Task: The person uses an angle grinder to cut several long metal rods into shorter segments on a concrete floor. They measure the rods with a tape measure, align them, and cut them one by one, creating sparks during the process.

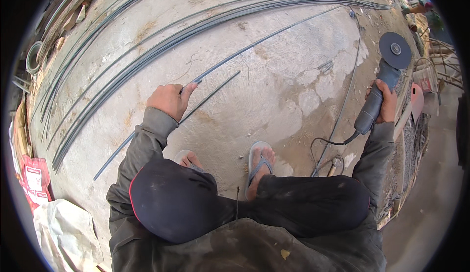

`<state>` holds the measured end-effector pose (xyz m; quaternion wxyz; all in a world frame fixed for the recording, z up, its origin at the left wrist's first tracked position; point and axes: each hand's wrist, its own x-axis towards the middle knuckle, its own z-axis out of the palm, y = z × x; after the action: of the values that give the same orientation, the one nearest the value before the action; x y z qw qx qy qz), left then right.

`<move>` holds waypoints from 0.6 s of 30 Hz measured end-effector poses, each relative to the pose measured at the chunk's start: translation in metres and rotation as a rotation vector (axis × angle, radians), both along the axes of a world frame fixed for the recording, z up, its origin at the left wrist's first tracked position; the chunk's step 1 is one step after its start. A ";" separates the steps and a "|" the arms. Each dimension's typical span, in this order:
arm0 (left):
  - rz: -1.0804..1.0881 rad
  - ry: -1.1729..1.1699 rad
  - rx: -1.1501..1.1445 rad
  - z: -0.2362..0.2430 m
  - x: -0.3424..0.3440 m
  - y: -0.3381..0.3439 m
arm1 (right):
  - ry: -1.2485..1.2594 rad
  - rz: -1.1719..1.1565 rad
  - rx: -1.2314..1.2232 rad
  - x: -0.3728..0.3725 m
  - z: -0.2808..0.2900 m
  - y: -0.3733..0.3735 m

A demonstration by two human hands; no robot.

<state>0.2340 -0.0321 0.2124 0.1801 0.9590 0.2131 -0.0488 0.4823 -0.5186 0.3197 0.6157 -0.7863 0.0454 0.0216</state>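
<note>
My left hand [169, 100] is closed round a long steel rebar [259, 42], its thumb lying along the bar. The bar runs from the lower left, under that hand, to the far right of the concrete floor. Just nearer to me lies a shorter rebar piece [215, 92], partly hidden by my left hand and sleeve. Out to the right, my right hand [389, 104] grips the body of a blue-grey angle grinder [369, 109]. Its dark cutting disc [394, 50] points away from me, well apart from the bars. Whether the disc is spinning I cannot tell.
Several long rebars [161, 51] lie bundled across the floor beyond my left hand. The grinder's black cord [333, 142] loops down beside my right foot. A red bag [35, 180] and white sacking [66, 233] lie at the left. Rough debris borders the right edge.
</note>
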 end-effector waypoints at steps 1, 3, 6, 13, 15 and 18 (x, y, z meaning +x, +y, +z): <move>-0.017 0.114 0.068 -0.005 -0.003 0.004 | -0.003 -0.022 -0.030 0.001 0.001 -0.014; -0.044 0.333 0.201 -0.020 -0.007 0.009 | -0.006 -0.066 -0.060 -0.003 0.007 -0.032; -0.003 0.048 0.112 -0.042 -0.012 0.031 | 0.001 -0.149 -0.070 -0.026 0.026 -0.051; -0.012 0.140 -0.176 -0.062 -0.036 0.047 | 0.066 -0.336 -0.244 -0.095 0.064 -0.104; -0.113 0.181 -0.319 -0.076 -0.030 0.030 | 0.034 -0.410 -0.317 -0.131 0.095 -0.129; -0.337 0.021 -0.560 -0.099 -0.006 0.023 | -0.012 -0.567 -0.424 -0.194 0.136 -0.156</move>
<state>0.2280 -0.0095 0.1135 0.4242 0.8934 0.0317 -0.1446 0.2882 -0.6747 0.4558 0.4206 -0.8530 0.2617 -0.1645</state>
